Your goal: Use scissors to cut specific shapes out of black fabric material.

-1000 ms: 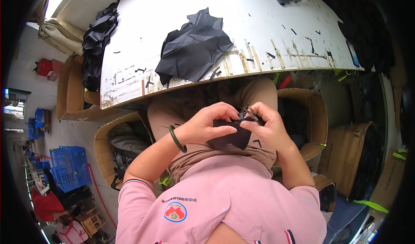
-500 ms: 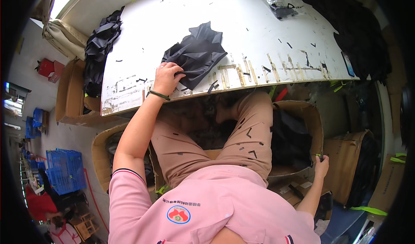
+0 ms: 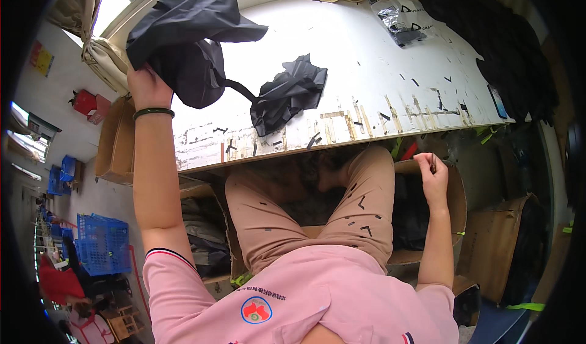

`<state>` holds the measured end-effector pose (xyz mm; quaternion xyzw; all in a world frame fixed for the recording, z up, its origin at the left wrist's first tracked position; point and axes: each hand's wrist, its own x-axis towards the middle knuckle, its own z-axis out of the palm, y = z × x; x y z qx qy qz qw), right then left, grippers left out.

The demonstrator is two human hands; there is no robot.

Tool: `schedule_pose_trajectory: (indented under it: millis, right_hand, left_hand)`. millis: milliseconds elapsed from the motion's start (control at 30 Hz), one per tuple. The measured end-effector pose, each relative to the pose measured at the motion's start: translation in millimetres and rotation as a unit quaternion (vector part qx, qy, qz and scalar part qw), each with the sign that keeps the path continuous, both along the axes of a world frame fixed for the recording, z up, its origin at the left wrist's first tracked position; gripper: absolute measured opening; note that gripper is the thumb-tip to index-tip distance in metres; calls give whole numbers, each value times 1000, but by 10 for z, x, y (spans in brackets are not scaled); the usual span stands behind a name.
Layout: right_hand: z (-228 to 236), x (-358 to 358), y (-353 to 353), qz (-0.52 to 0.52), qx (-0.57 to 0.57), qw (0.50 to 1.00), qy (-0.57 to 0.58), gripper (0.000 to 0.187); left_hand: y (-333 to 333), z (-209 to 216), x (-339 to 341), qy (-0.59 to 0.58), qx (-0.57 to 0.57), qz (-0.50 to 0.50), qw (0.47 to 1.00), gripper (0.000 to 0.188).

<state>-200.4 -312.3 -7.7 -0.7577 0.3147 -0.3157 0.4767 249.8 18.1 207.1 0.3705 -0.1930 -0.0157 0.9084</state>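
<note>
My left hand point(image 3: 149, 89) is raised over the table's left end, closed round a bunch of thin black fabric point(image 3: 189, 24) that billows above and beside it. A narrow black strip runs from the held fabric toward a crumpled black fabric piece point(image 3: 290, 94) lying near the table's front edge; whether the two are one piece I cannot tell. Off the front edge at the right, my right hand point(image 3: 433, 178) is closed in a pinch above an open cardboard box. A small dark thing shows between its fingers, too small to name.
The white table point(image 3: 342, 33) carries scattered black scraps and tape strips by its front edge. A clear plastic bag point(image 3: 400, 17), a phone point(image 3: 496, 102) and a heap of black fabric point(image 3: 500, 39) lie to the right. Cardboard boxes point(image 3: 494, 243) flank my legs; blue crates point(image 3: 104, 243) stand left.
My left hand has moved left and up, lifting black fabric off the table while a crumpled part stays lying there. My right hand has risen from beside the box toward the table edge.
</note>
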Motion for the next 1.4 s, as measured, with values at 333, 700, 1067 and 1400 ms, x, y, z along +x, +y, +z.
schedule_pose_trajectory:
  millis: [333, 700, 1067, 1400]
  right_hand:
    - [463, 1429, 1048, 403, 456, 780, -147, 61]
    - [482, 1303, 1306, 306, 424, 851, -45, 20]
    - [824, 1547, 1505, 327, 45, 923, -197, 26]
    - [806, 1611, 1406, 337, 46, 920, -193, 42]
  left_hand:
    - [-162, -386, -1381, -418, 116, -490, 756, 12]
    - [-12, -1537, -2363, -476, 323, -374, 727, 33]
    - [-56, -1351, -2122, -69, 254, -216, 940, 52]
    - [-11, -848, -1788, 6, 124, -137, 983, 24]
